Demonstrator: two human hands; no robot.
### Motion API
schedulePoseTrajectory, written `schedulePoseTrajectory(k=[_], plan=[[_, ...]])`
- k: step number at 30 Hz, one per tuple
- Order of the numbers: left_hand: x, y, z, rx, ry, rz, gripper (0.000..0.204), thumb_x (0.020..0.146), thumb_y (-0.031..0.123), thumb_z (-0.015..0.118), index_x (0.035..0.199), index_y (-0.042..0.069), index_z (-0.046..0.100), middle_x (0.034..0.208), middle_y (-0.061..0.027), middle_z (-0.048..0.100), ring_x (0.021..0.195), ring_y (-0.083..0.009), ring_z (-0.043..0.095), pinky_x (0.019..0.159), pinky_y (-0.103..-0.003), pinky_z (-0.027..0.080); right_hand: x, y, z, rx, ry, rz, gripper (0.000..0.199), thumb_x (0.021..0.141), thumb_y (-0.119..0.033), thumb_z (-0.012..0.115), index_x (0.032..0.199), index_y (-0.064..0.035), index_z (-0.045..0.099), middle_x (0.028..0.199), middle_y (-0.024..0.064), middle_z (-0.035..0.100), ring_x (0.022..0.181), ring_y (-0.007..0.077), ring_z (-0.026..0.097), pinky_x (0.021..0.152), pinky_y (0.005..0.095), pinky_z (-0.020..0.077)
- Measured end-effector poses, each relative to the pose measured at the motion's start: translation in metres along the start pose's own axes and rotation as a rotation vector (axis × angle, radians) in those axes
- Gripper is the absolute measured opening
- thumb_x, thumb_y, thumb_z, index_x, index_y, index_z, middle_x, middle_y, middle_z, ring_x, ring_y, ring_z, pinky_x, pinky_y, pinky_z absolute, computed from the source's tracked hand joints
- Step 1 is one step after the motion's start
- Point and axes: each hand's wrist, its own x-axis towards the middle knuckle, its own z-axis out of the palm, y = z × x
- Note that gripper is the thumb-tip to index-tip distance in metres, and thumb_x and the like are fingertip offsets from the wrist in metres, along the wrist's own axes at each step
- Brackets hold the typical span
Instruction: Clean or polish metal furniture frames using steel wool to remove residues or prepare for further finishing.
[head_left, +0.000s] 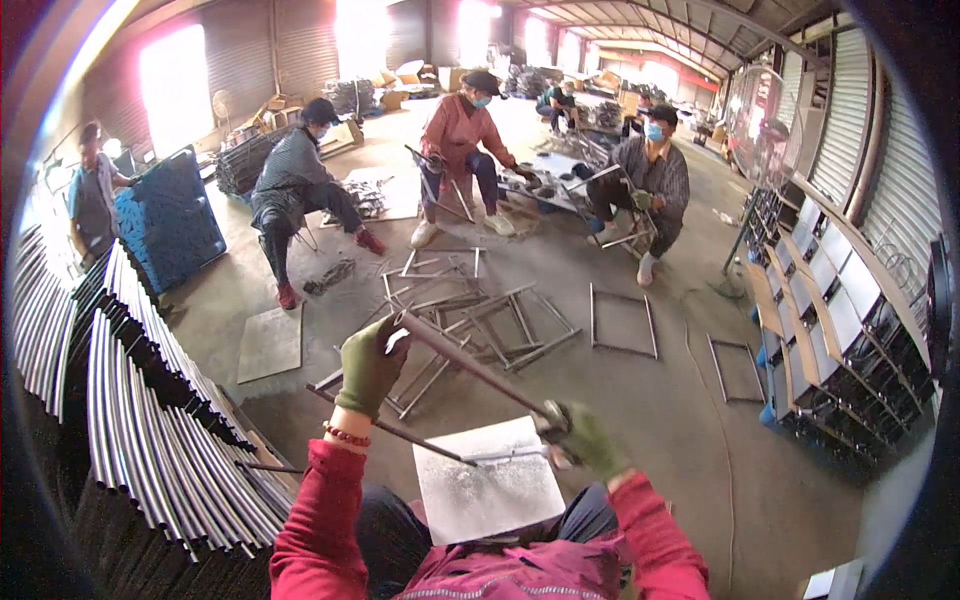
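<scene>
My left hand [368, 368], in a green glove, is closed around the upper end of a metal tube [470, 364]. The tube slants down to the right toward my right hand [592, 442], also gloved in green and smeared by motion. Something dark shows at the right hand's fingers beside the tube's lower end; I cannot make out what it is. Below the left hand a thinner dark tube [425, 443] runs down over a scuffed whitish board [490, 500] on my lap. Whether it joins the held tube is hidden by the left hand.
Metal frames [470, 310] lie piled on the floor ahead, with single frames [652, 330] to the right. Bundled tubes [150, 430] stand close at left. A rack of panels [810, 300] and a fan [768, 130] are at right. Several co-workers [462, 130] sit or squat beyond.
</scene>
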Motion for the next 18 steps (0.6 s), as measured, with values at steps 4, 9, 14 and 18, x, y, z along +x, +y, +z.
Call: schedulePoseTrajectory(k=[4, 9, 14, 18], plan=[[-0.007, 0.051, 0.025, 0.130, 0.017, 0.161, 0.032, 0.071, 0.026, 0.069, 0.101, 0.017, 0.064, 0.077, -0.0086, 0.064, 0.065, -0.0261, 0.062, 0.054, -0.034, 0.047, 0.080, -0.110, -0.004, 0.141, 0.123, -0.298, 0.033, 0.073, -0.030, 0.068, 0.089, -0.0043, 0.055, 0.072, 0.0179, 0.058, 0.068, 0.0375, 0.058, 0.057, 0.0410, 0.0442], [-0.002, 0.038, 0.013, 0.173, 0.020, 0.076, 0.027, 0.074, 0.022, 0.066, 0.101, 0.017, 0.064, 0.078, -0.0101, 0.063, 0.067, -0.0288, 0.061, 0.056, -0.035, 0.047, 0.089, -0.106, 0.006, -0.011, 0.144, -0.278, 0.033, 0.073, -0.027, 0.068, 0.093, -0.0041, 0.055, 0.076, 0.0174, 0.060, 0.069, 0.0369, 0.060, 0.057, 0.0397, 0.0457], [0.000, -0.040, -0.010, 0.079, 0.067, -0.044, 0.023, 0.075, 0.016, 0.064, 0.098, 0.012, 0.064, 0.075, -0.0150, 0.061, 0.067, -0.0352, 0.059, 0.057, -0.038, 0.046, 0.007, 0.027, 0.008, 0.131, 0.075, 0.083, 0.028, 0.073, -0.015, 0.068, 0.095, -0.0028, 0.058, 0.077, 0.0062, 0.062, 0.070, 0.0170, 0.061, 0.063, 0.0302, 0.0484], [-0.006, -0.078, -0.029, -0.090, 0.007, -0.028, 0.022, 0.077, 0.013, 0.061, 0.099, 0.010, 0.064, 0.069, -0.0171, 0.058, 0.060, -0.0297, 0.059, 0.055, -0.035, 0.044, -0.014, 0.031, 0.009, 0.092, -0.073, 0.085, 0.036, 0.070, -0.018, 0.074, 0.098, -0.0039, 0.058, 0.079, 0.0090, 0.063, 0.072, 0.0173, 0.062, 0.064, 0.0322, 0.0486]])
